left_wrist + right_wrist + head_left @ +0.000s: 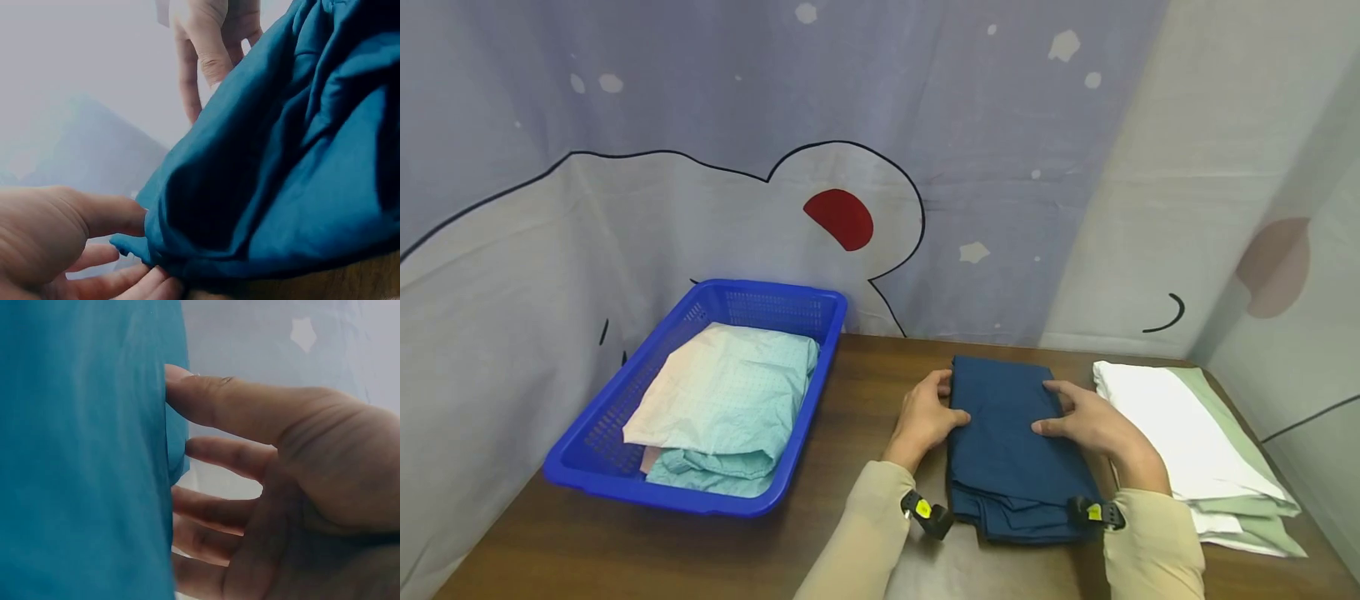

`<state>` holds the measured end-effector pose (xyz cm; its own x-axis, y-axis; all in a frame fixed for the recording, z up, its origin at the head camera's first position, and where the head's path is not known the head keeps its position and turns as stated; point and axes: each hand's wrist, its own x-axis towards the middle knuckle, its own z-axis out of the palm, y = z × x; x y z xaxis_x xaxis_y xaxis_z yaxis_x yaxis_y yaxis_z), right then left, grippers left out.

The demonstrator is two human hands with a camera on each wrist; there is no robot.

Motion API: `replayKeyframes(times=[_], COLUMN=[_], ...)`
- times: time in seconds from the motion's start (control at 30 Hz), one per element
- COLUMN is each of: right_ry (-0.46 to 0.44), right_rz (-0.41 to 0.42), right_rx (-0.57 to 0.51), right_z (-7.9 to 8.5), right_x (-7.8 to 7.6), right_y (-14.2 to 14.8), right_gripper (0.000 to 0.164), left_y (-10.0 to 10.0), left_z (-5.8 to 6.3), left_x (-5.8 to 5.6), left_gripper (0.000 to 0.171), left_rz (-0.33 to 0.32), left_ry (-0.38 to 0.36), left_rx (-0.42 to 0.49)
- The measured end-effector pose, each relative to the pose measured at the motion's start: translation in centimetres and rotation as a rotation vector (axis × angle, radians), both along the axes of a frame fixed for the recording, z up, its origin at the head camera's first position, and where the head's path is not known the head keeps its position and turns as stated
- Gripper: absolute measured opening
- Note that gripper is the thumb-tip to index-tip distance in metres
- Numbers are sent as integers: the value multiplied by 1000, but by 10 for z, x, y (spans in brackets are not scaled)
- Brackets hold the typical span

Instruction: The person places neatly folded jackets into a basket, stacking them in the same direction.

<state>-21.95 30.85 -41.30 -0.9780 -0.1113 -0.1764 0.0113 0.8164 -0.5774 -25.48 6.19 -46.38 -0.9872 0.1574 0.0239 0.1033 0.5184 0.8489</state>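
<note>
A folded navy cloth (1011,437) lies on the table between both hands, with loose layers at its near end. My left hand (925,417) holds its left edge, thumb on top. In the left wrist view, that hand (81,244) pinches a corner of the blue fabric (269,156), which hangs in creases. On the opposite edge, my right hand (1097,425) has its thumb over the cloth and fingers along the side. The right wrist view shows the right thumb (231,403) on the near face of the fabric (81,456), the other fingertips hidden behind it.
To the left stands a blue plastic basket (805,425) holding a folded pink-to-teal cloth (730,392). Folded white and green cloths (1180,433) lie right of the navy one. A printed curtain (992,167) rises behind the brown wooden table (880,392).
</note>
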Motion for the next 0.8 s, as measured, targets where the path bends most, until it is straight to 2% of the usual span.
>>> replayKeyframes(times=[0.13, 0.2, 0.4, 0.6, 0.8], right_ry=[2, -7, -96, -141, -140], right_rz=[5, -4, -57, -52, 2], right_rx=[-37, -91, -318, -399, -474], right_z=[-3, -6, -19, -21, -19], right_x=[0, 0, -1, -1, 0], right_y=[0, 1, 4, 5, 9], right_gripper=[90, 89, 86, 83, 79], left_y=[1, 1, -6, -13, -16], left_z=[0, -2, -4, -5, -6], left_x=[2, 1, -1, -4, -6], left_gripper=[70, 71, 75, 78, 75], left_rz=[-22, -40, -96, -157, -162], left_ry=[19, 21, -27, -56, -88], left_rx=[-60, -54, 128, 204, 262])
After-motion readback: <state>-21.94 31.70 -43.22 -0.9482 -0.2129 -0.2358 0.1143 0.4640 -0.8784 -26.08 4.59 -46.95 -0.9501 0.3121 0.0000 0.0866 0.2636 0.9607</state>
